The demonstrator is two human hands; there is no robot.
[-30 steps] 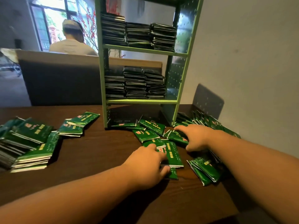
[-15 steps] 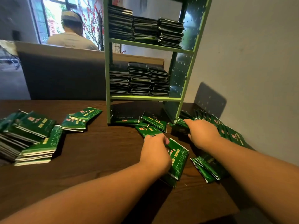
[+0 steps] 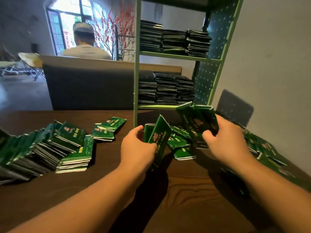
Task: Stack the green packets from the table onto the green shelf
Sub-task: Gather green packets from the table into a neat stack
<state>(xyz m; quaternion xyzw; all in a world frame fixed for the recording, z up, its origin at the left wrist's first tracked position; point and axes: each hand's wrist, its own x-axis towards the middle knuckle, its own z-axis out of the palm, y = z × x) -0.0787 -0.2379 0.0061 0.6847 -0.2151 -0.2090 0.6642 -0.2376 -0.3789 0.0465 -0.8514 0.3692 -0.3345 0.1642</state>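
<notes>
My left hand [image 3: 137, 149] grips a small bundle of green packets [image 3: 159, 137], tilted up on edge above the dark wooden table [image 3: 193, 195]. My right hand [image 3: 225, 140] grips another bundle of green packets [image 3: 196, 120], lifted in front of the green shelf [image 3: 137, 64]. Loose green packets [image 3: 180, 144] lie on the table between my hands. More green packets [image 3: 265, 148] trail along the wall on the right. The shelf's two visible boards carry stacks of dark packets [image 3: 166, 89].
Tall leaning piles of green packets [image 3: 42, 147] stand at the table's left, with a smaller pile [image 3: 107, 130] nearer the shelf. A grey wall closes the right side. Behind a low partition [image 3: 90, 81] sits a person facing away.
Both hands have gathered packets off the table and lifted them. The left bundle now stands on edge, and the right bundle has risen toward the shelf's lower board.
</notes>
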